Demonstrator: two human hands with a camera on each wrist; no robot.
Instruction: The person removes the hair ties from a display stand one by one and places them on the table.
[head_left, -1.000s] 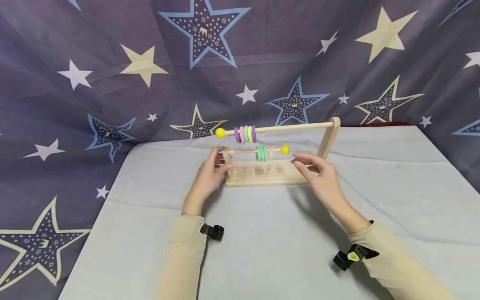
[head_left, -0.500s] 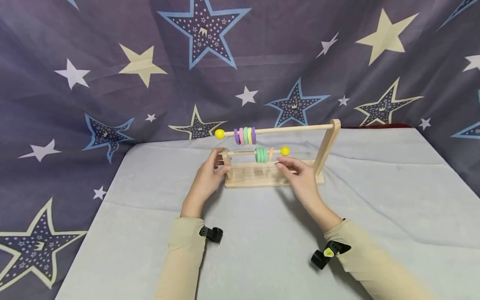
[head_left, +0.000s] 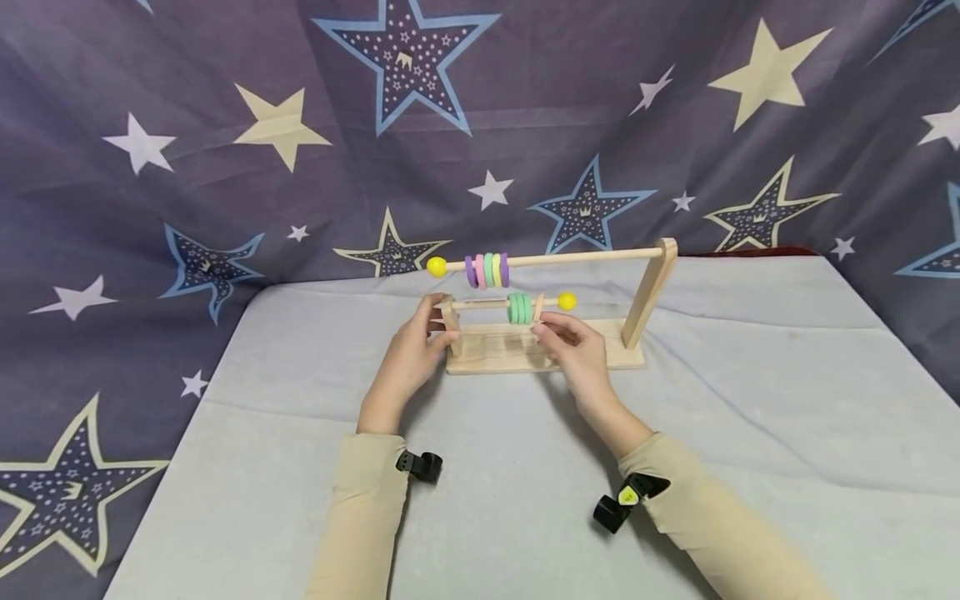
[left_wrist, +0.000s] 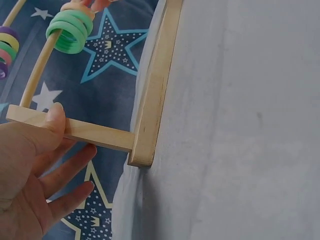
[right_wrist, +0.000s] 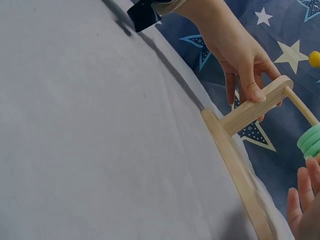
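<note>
A wooden bead rack stands on the table, its base [head_left: 495,358] long and flat. My left hand [head_left: 408,354] grips its short left post [left_wrist: 100,134], thumb on one face and fingers behind. From that post runs the lower rod [head_left: 480,305], carrying several green rings [head_left: 519,308], a light wooden-coloured ring [head_left: 538,307] and a yellow end ball [head_left: 567,301]. My right hand [head_left: 581,358] pinches the wooden-coloured ring from below with thumb and fingertips; in the right wrist view this hand is partly cut off. The green rings [left_wrist: 70,31] sit against that ring.
Above, the upper rod [head_left: 585,258] reaches left from the tall right post [head_left: 649,292]. It holds purple, pink, green and yellow rings [head_left: 487,271] and a yellow ball [head_left: 437,267] at its free end. A star-patterned cloth [head_left: 585,125] hangs behind the grey-white table cover [head_left: 510,500].
My right hand has moved left, from beside the tall post and past the yellow ball, to the wooden-coloured ring. My left hand keeps its grip on the short post.
</note>
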